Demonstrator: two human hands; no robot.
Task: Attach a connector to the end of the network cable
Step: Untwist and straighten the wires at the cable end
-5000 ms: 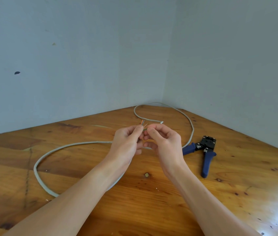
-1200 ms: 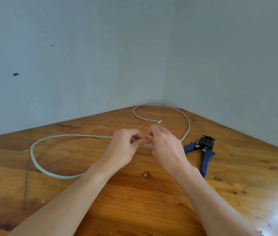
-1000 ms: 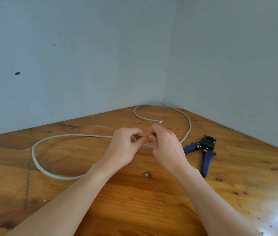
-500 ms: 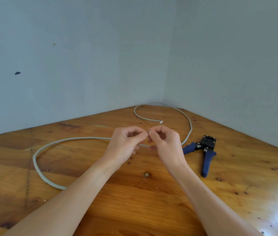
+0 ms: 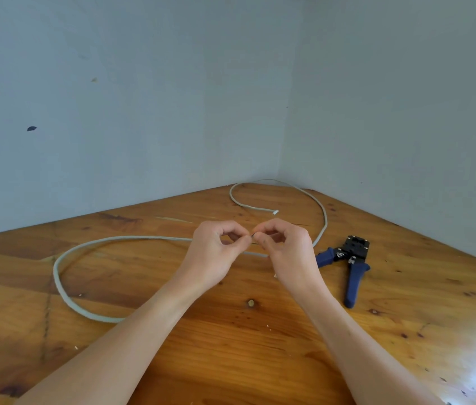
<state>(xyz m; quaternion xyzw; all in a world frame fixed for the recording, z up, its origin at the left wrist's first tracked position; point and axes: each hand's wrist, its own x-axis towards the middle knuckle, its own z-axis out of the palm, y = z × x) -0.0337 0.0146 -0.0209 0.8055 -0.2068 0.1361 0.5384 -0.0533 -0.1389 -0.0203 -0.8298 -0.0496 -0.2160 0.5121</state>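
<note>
A long grey network cable (image 5: pixel 64 290) loops over the wooden table (image 5: pixel 231 361). My left hand (image 5: pixel 213 255) pinches one end of it, held a little above the table. My right hand (image 5: pixel 286 252) pinches the thin bare wires sticking out of that end, fingertip to fingertip with the left. The wires are mostly hidden by my fingers. The cable's other end (image 5: pixel 274 212) lies loose behind my hands. No connector is visible.
A blue-handled crimping tool (image 5: pixel 350 264) lies on the table right of my right hand. Two grey walls meet in a corner behind the table. Small white scraps are scattered on the wood near my forearms.
Both hands stayed together on the cable end, dipping then rising slightly. The wires that stuck up five seconds ago are now pinched between the fingertips. The cable loop on the left shifted.
</note>
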